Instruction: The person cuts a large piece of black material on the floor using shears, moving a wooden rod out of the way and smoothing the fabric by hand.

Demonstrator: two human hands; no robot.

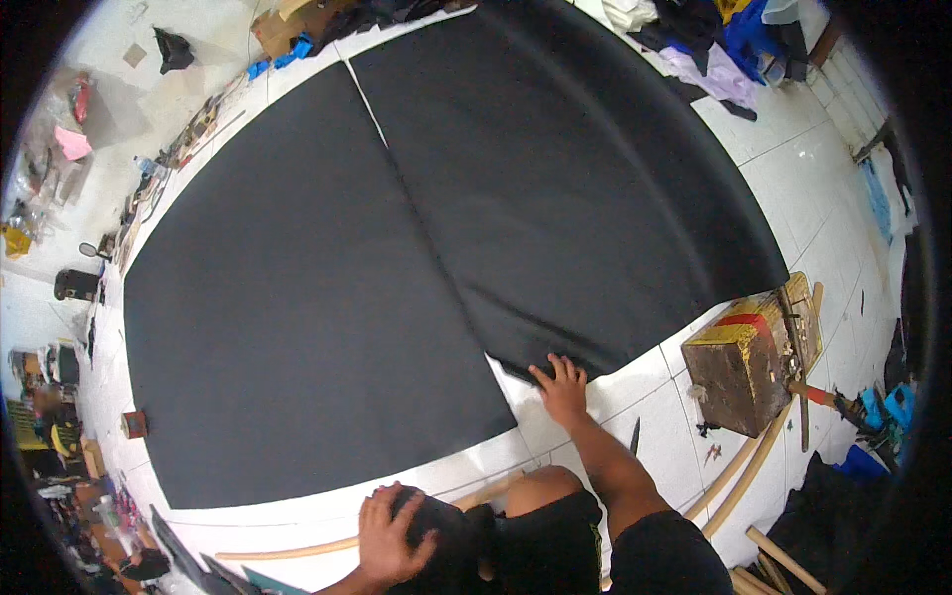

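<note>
Two large black sheets cover much of the white tiled floor, their edges meeting along a slanting line with a thin white gap at the far end. The left sheet [288,278] lies flat. On the right sheet [555,169], the outer side curves up in a long fold, and creases run near its near corner. My right hand [562,389] rests on that corner's edge, fingers spread and pressing on the material. My left hand [392,531] lies with fingers apart on my dark-clothed knee, holding nothing.
A worn yellow-and-brown box [739,367] with a red stripe stands beside the right sheet. Pale wooden poles [749,471] lie near it, and a dark pointed blade [635,436] is on the tiles. Piled cloth [714,59] sits at the far right, with clutter along the left wall.
</note>
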